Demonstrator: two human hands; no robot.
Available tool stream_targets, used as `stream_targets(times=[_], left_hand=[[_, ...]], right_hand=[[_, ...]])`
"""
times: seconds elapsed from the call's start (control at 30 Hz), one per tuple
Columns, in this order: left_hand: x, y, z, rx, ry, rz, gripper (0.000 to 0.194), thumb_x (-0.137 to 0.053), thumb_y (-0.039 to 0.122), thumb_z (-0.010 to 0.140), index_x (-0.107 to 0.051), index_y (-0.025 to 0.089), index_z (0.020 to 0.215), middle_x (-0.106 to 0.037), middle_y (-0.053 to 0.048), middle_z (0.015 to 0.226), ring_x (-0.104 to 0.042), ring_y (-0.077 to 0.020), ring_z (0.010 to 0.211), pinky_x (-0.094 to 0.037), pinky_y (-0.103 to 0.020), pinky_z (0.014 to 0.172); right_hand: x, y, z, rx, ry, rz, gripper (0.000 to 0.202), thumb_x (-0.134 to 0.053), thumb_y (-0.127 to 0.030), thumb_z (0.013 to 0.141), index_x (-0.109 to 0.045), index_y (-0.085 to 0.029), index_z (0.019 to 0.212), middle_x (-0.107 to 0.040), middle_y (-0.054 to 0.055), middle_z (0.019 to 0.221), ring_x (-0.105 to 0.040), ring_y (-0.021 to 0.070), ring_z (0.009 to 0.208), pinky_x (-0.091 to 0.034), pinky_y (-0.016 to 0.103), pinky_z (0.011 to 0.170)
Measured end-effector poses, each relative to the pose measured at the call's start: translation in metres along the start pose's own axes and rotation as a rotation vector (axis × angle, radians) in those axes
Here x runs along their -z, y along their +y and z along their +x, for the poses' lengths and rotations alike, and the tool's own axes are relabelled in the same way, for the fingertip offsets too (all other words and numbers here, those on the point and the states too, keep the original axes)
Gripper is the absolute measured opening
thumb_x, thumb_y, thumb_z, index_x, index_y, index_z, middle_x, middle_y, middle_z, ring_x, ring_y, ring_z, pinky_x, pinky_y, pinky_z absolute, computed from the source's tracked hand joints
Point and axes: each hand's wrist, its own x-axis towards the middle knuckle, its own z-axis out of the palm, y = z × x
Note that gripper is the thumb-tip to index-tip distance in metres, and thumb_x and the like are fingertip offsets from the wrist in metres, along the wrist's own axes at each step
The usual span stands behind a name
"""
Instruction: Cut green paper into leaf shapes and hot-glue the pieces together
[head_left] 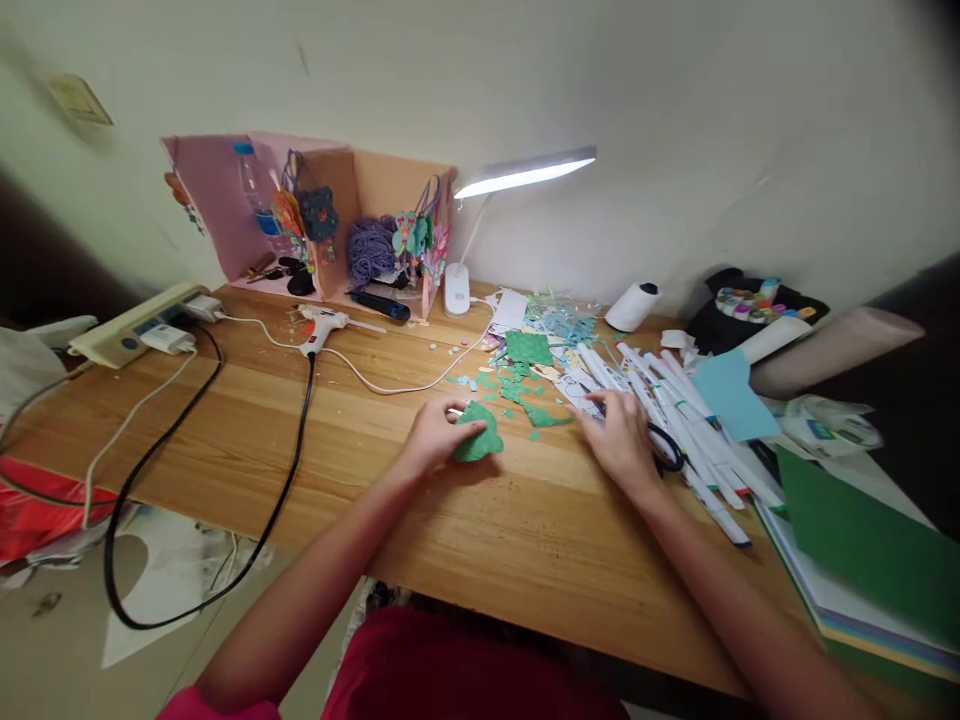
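With your hands apart, left hand (435, 434) pinching green paper (478, 436), right hand (621, 436) at the scissors (679, 454), grip unclear, a hasty sideways drag could scatter the markers (718, 512) at right.

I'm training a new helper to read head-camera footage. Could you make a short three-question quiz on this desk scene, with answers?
1. True or false: the desk lamp is lit.

2. What is the left hand holding?
A) a marker
B) a green paper piece
C) a spool of thread

3. Fill in the colour: the power cord coming out of the handle of the glue gun is ____.

Key: 1. True, its panel glows white. 2. B, with the thumb on top of it. 3. Black.
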Motion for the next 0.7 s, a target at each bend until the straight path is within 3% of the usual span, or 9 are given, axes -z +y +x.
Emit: stream_targets(times=[0.1, 0.2, 0.27, 0.33, 0.43, 0.53, 0.6, 0.7], left_hand=[[-0.009, -0.003, -0.006, -0.064, 0.066, 0.162, 0.028, -0.070, 0.024, 0.069, -0.065, 0.016, 0.096, -0.070, -0.009, 0.093, -0.065, -0.0220, 0.086, -0.052, -0.032, 0.074], [0.003, 0.001, -0.009, -0.133, 0.087, 0.321, 0.040, -0.070, 0.028, 0.071, -0.061, 0.017, 0.108, -0.067, -0.010, 0.105, -0.063, -0.0221, 0.094, -0.049, -0.033, 0.082], [0.027, 0.007, -0.008, -0.151, 0.106, 0.419, 0.043, -0.069, 0.032, 0.073, -0.059, 0.015, 0.111, -0.062, -0.011, 0.115, -0.061, -0.0223, 0.101, -0.048, -0.032, 0.085], [0.060, 0.013, -0.006, -0.129, 0.160, 0.520, 0.035, -0.061, 0.034, 0.079, -0.059, 0.015, 0.108, -0.064, -0.011, 0.110, -0.060, -0.0225, 0.100, -0.048, -0.033, 0.085], [0.118, 0.020, -0.001, -0.024, 0.344, 0.699, 0.025, -0.047, 0.028, 0.086, -0.059, 0.011, 0.099, -0.062, -0.015, 0.104, -0.058, -0.0284, 0.100, -0.043, -0.041, 0.088], [0.162, 0.019, 0.002, 0.048, 0.456, 0.860, 0.030, -0.035, 0.027, 0.090, -0.055, 0.007, 0.100, -0.057, -0.016, 0.103, -0.051, -0.0339, 0.106, -0.037, -0.046, 0.088], [0.179, 0.013, 0.005, 0.092, 0.507, 0.947, 0.030, -0.036, 0.027, 0.089, -0.052, 0.005, 0.102, -0.055, -0.015, 0.101, -0.047, -0.0351, 0.106, -0.036, -0.044, 0.085], [0.187, -0.001, 0.011, 0.151, 0.504, 1.034, 0.034, -0.040, 0.038, 0.087, -0.054, 0.007, 0.090, -0.053, -0.011, 0.087, -0.050, -0.0308, 0.095, -0.036, -0.035, 0.073]], right_hand=[[-0.004, 0.005, -0.005, 0.024, 0.200, -0.087, 0.036, -0.051, -0.034, 0.082, -0.052, -0.010, 0.109, -0.042, 0.023, 0.124, -0.034, 0.0365, 0.124, -0.024, 0.055, 0.103], [-0.002, -0.002, -0.012, 0.126, 0.271, -0.081, 0.026, -0.050, -0.028, 0.082, -0.054, -0.015, 0.104, -0.048, 0.018, 0.116, -0.043, 0.0319, 0.117, -0.031, 0.050, 0.102], [0.003, -0.007, -0.015, 0.158, 0.292, -0.011, 0.016, -0.049, -0.024, 0.082, -0.055, -0.017, 0.096, -0.053, 0.014, 0.106, -0.049, 0.0293, 0.109, -0.035, 0.049, 0.099], [0.008, -0.012, -0.016, 0.172, 0.302, 0.038, 0.011, -0.046, -0.020, 0.083, -0.055, -0.019, 0.089, -0.056, 0.011, 0.098, -0.052, 0.0267, 0.102, -0.040, 0.047, 0.094], [0.016, -0.016, -0.017, 0.189, 0.291, 0.053, 0.017, -0.040, -0.013, 0.084, -0.055, -0.020, 0.081, -0.058, 0.008, 0.091, -0.055, 0.0242, 0.097, -0.043, 0.044, 0.089], [0.022, -0.021, -0.021, 0.237, 0.285, -0.027, 0.023, -0.038, -0.007, 0.082, -0.056, -0.020, 0.077, -0.058, 0.009, 0.093, -0.053, 0.0254, 0.098, -0.041, 0.046, 0.089], [0.024, -0.025, -0.025, 0.282, 0.265, -0.107, 0.023, -0.039, -0.005, 0.082, -0.057, -0.019, 0.079, -0.056, 0.010, 0.097, -0.051, 0.0268, 0.101, -0.038, 0.048, 0.090], [0.024, -0.030, -0.029, 0.324, 0.201, -0.147, 0.023, -0.040, -0.004, 0.082, -0.057, -0.018, 0.082, -0.054, 0.011, 0.100, -0.049, 0.0275, 0.104, -0.037, 0.048, 0.091]])
